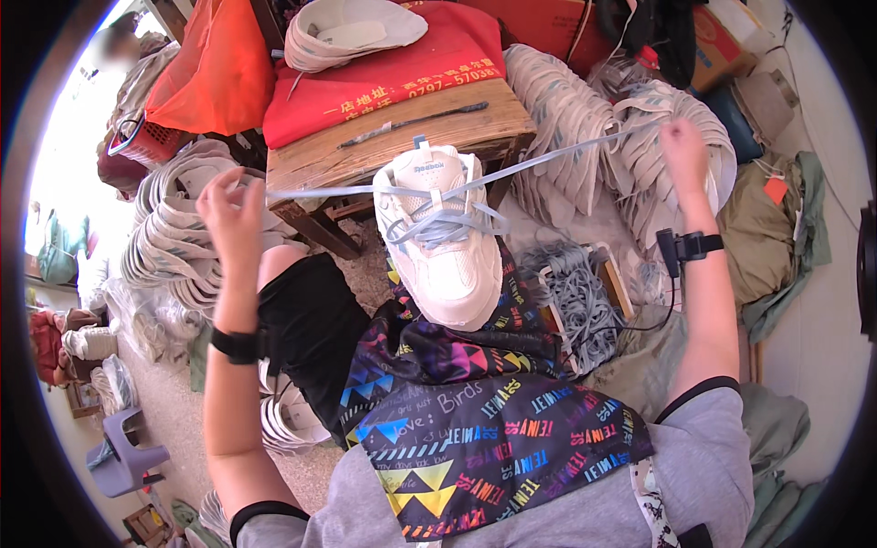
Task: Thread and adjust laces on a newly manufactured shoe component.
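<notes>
A white sneaker upper (448,283) rests over my lap, toe toward me, with its tongue up against the bench edge. Grey-blue shoelace (548,164) is threaded across its front, and its two ends stretch out taut to either side. My left hand (234,212) is raised at the left, fingers closed on one lace end. Farther out at the right, my right hand (683,153) is closed round the other end, slightly blurred. A patterned dark apron (512,438) covers my lap beneath the upper.
Ahead stands a wooden bench (402,146) with a red cloth (393,64), another white upper (352,35) and a thin dark tool (411,124). Nested uppers (566,137) are stacked at right, more uppers (174,233) at left. A box of laces (585,301) sits right of my lap.
</notes>
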Demonstrator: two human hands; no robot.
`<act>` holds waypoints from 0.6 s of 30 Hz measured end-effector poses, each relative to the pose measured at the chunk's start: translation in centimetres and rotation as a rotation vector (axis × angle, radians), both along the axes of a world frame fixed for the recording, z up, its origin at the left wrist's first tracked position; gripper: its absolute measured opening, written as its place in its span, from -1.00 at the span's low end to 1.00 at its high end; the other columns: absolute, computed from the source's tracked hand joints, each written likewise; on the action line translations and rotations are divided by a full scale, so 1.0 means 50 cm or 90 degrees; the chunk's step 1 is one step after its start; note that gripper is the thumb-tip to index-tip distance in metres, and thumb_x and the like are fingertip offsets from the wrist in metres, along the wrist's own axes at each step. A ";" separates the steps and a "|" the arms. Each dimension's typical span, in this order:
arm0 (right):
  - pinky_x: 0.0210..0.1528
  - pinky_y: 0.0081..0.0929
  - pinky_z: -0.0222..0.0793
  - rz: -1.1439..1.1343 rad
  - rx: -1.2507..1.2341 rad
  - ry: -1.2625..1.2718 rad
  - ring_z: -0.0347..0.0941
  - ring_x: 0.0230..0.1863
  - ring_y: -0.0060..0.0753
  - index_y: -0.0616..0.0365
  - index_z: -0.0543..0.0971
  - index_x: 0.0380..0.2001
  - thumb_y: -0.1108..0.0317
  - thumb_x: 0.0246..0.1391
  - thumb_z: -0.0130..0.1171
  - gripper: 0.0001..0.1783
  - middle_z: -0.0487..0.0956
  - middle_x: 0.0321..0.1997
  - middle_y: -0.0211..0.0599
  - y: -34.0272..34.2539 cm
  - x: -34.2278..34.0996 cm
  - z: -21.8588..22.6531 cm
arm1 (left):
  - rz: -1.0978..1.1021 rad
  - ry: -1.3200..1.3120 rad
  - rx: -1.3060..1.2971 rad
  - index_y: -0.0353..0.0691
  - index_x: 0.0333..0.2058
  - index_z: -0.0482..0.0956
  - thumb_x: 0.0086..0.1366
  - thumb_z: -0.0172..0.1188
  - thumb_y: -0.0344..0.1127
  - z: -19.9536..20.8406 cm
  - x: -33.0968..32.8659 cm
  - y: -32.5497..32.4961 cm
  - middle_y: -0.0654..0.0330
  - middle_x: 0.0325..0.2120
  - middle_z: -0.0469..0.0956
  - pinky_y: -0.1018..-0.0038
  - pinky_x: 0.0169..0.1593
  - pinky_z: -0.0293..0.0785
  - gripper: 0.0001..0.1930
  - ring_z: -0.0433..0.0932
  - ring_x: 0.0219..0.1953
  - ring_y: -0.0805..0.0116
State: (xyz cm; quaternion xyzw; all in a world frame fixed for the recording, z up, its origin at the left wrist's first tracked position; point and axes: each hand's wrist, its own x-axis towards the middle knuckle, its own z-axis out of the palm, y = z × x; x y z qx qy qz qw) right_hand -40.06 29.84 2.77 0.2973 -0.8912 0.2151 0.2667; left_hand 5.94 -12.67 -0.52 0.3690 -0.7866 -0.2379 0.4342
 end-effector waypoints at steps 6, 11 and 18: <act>-0.21 -0.43 0.38 0.447 -0.013 -0.205 0.44 -0.28 -0.34 0.15 0.55 -0.21 0.41 0.03 0.22 -0.79 0.44 -0.30 -0.29 -0.209 0.268 -0.023 | -0.364 -0.116 -0.084 -0.16 -0.24 0.58 -0.07 0.41 -0.43 0.042 -0.059 0.246 0.11 -0.20 0.31 0.33 0.03 0.31 -0.65 0.31 -0.08 0.16; -0.21 -0.32 0.39 0.599 0.065 -0.205 0.43 -0.25 -0.17 0.14 0.54 -0.27 0.40 0.03 0.22 -0.83 0.38 -0.28 -0.23 -0.287 0.401 0.005 | -0.396 -0.160 -0.106 -0.18 -0.36 0.60 -0.04 0.38 -0.47 0.024 -0.071 0.240 0.15 -0.35 0.29 0.34 -0.11 0.33 -0.78 0.33 -0.20 0.16; -0.25 -0.17 0.40 0.608 0.120 -0.122 0.45 -0.25 -0.06 0.15 0.45 -0.40 0.39 0.00 0.18 -0.87 0.38 -0.27 -0.16 -0.290 0.410 -0.006 | -0.426 -0.121 -0.041 -0.21 -0.38 0.57 0.01 0.35 -0.50 0.030 -0.103 0.241 0.17 -0.34 0.30 0.43 -0.29 0.37 -0.82 0.35 -0.31 0.26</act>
